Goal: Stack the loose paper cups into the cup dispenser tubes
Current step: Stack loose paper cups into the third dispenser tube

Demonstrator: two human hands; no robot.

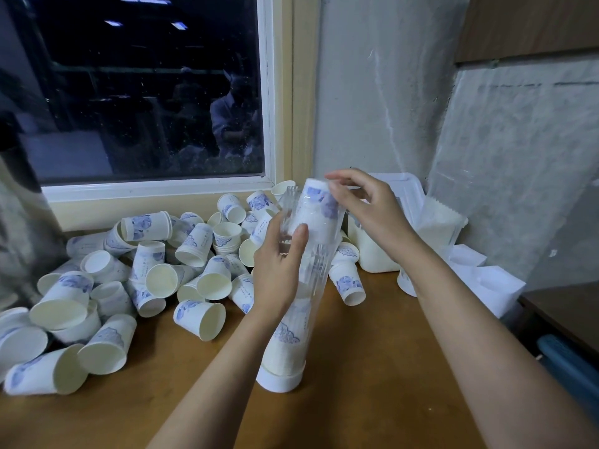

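A clear plastic dispenser tube (293, 315) with a white base cap stands tilted on the wooden table, and stacked cups show through its lower part. My left hand (278, 270) grips the tube around its upper half. An upside-down white paper cup with a blue print (316, 207) sits partly inside the tube's open top. My right hand (363, 205) is at this cup's upper end, fingertips on its bottom and side. Several loose cups (155, 277) lie in a heap to the left.
The wooden table (356, 384) runs to a window sill at the back and a plastic-covered wall on the right. White plastic containers (431, 228) and white boxes (486, 283) stand at the back right. A dark cabinet (564, 315) sits at the right edge.
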